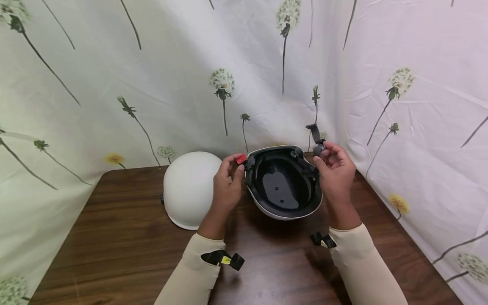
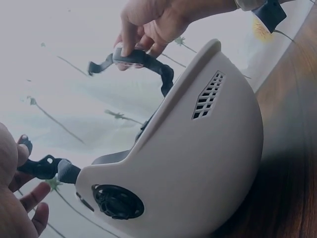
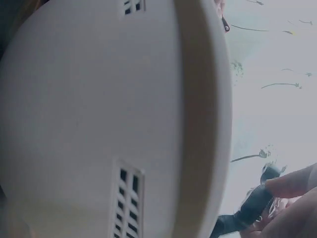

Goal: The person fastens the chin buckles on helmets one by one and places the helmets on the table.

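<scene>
Upturned helmet (image 1: 280,188): on the surface (image 1: 126,212), between both hands, near the back edge.
Shell's outside: left wrist view shows a round black dial (image 2: 119,202) and side vent (image 2: 209,95), hidden from the head camera.
Left hand (image 1: 228,180): by the rim, grip pinching a red-ended strap (image 1: 241,159).
Right hand (image 1: 337,169): at the opposite side, grip pinching a grey strap piece (image 1: 318,149).
White helmet (image 1: 190,190): dome up, beside the left hand.
Back edge: flowered cloth (image 1: 183,84) rises just behind.
</scene>
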`<state>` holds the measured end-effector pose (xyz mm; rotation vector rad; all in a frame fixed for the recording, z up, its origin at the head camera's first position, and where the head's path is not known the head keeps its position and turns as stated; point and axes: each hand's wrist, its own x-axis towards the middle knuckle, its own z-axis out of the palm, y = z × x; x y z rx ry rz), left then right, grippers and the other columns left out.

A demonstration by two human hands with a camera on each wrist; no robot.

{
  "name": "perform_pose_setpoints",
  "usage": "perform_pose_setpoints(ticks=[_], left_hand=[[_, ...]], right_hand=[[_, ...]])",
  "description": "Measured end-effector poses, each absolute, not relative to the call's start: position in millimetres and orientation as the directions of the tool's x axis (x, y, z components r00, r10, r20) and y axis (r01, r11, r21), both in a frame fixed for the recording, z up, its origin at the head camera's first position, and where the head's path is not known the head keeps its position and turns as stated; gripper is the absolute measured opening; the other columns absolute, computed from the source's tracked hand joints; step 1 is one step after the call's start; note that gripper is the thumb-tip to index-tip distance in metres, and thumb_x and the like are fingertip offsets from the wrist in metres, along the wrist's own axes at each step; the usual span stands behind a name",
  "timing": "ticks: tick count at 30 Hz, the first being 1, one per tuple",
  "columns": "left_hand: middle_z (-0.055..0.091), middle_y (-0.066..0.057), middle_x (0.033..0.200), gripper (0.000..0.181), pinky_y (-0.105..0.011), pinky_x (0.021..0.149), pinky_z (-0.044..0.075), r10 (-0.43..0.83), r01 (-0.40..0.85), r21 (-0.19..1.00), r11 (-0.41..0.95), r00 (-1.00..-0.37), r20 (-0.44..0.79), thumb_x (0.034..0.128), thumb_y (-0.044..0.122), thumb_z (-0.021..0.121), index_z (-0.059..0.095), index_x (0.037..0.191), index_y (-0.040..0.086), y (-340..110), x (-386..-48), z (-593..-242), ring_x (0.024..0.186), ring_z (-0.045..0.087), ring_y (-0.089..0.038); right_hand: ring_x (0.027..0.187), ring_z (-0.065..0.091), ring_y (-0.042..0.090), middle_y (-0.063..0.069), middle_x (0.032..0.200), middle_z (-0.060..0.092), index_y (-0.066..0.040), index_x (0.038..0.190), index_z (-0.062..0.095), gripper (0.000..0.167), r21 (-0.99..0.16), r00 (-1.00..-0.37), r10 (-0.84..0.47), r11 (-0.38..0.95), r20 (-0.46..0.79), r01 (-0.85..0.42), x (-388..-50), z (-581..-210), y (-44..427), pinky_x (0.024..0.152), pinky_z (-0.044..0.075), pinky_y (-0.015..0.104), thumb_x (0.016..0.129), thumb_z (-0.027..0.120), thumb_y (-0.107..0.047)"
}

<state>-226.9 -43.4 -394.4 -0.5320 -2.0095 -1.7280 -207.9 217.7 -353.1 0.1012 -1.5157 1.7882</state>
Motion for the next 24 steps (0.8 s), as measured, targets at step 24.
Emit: perform_pose_setpoints(ticks=[24], left_hand=[[0.070,-0.017,0.126,0.033,-0.035,0.083,0.048,0.009,0.547,0.826,0.134,-0.835,0.551,0.1057,0.005,0.060,0.062,0.138,0.003,-41.8,-226.0,-394.7,0.099,0.063,-0.029]], right_hand=[[0.080,0.065,0.014,0.008,0.099,0.062,0.020,0.092,0.056,0.032,-0.775,-0.690,0.473,-0.026,0.547,-0.632,-200.9,-351.5,211.4,0.073,0.057,0.021,0.080,0.085,0.012]])
